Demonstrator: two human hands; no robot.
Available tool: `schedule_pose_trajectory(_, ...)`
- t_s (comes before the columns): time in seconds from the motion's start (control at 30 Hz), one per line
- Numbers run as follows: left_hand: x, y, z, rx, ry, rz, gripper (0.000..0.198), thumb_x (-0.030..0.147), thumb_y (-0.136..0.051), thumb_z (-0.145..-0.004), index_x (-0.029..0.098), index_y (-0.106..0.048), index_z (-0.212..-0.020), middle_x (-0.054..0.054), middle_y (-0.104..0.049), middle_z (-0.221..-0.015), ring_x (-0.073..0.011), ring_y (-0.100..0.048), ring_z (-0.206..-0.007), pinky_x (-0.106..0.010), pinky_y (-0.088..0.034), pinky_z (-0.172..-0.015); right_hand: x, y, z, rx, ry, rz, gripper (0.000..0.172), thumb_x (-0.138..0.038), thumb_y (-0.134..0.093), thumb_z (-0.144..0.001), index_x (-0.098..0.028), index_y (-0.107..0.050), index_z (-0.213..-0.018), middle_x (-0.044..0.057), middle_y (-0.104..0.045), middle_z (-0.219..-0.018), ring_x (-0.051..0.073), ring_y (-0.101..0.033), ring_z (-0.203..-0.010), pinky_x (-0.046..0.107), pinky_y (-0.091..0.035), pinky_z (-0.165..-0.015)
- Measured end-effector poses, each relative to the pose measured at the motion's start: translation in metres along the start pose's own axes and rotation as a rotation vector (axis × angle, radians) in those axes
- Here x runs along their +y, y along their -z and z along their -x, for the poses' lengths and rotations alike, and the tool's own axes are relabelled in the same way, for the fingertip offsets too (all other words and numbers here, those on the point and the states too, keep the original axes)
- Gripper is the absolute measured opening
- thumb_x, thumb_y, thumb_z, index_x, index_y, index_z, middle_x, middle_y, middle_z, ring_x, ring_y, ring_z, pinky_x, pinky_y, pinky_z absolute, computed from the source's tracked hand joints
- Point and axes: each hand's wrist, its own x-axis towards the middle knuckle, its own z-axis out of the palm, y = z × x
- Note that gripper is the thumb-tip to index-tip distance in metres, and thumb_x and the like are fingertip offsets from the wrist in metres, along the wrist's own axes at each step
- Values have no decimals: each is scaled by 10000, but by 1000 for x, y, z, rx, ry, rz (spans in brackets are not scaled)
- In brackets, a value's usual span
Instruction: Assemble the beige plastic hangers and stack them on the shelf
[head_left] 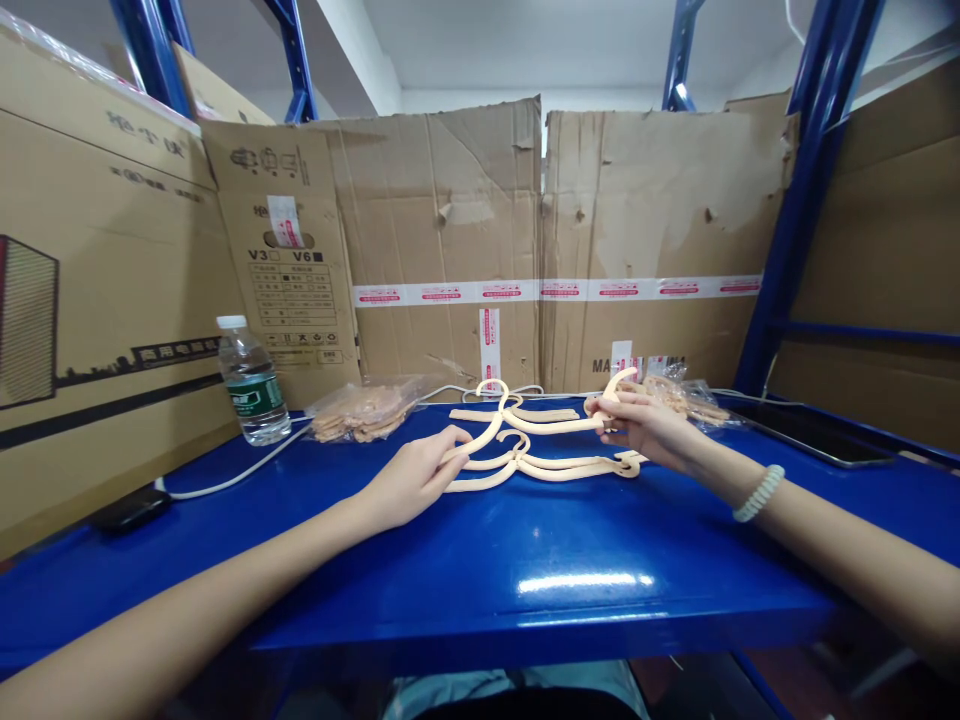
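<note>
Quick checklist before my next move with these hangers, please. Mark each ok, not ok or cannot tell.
1. Left hand gripping the held hanger: ok, fingers closed on one arm.
2. Right hand supporting its other end: ok.
3. A hand free: not ok, both are occupied.
4. Held hanger clear of the lower hangers: cannot tell, they overlap in this view.
5. Water bottle upright and capped: ok.
6. White cable clear of the left hand: ok.
</note>
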Motion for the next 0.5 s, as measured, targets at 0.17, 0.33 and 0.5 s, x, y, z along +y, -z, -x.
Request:
schedule_pose_trajectory(0.17, -8, 20, -4, -49, -151, -192, 245, 310, -326, -965, 182, -534, -970, -38, -604, -891, -164, -553, -761, -277, -403, -690, -17, 17, -2, -3, -7, -18, 202, -265, -789, -663, -135, -687, -778, 16, -618, -672, 93, -540, -575, 218, -485, -556)
schedule_pose_trajectory(0.33, -10, 33, -5, -109, -319, -335, 248, 279, -356, -957, 176, -578, -914, -69, -572, -934, -196, -506, -873, -322, -395, -798, -26, 41, -2, -107, -60, 149, 247, -322, -790, -657, -139, -701, -798, 36, -660, -737, 125, -588, -661, 245, -485, -617)
schedule_pose_trajectory(0.5, -10, 29, -3, -194, -343, -304, 233, 273, -384, -956, 181, -597, -929, -69, -561, -948, -186, -501, -853, -307, -393, -771, -34, 57, -1, -275, -107, 554, 284, -367, -788, -642, -137, -733, -799, 22, -650, -702, 115, -559, -642, 243, -451, -612)
